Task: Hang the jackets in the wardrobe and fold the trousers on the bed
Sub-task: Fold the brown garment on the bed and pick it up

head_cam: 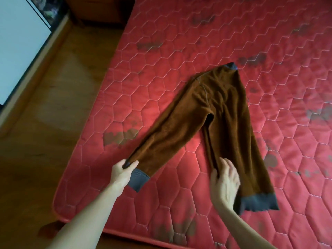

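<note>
Brown fleece trousers (212,112) with grey cuffs lie spread on the red quilted bed (269,51), legs apart and waist pointing away from me. My left hand (122,170) grips the edge of the left leg just above its grey cuff (139,179). My right hand (224,180) lies on the inner edge of the right leg, fingers fairly straight and blurred, thumb at the fabric's edge. The right leg's grey cuff (258,202) rests near the bed's front edge.
Wooden floor (53,105) runs along the bed's left side. A white panel with a dark edge (19,44) stands at the far left. Dark wooden furniture (100,9) sits beyond the bed's top left corner.
</note>
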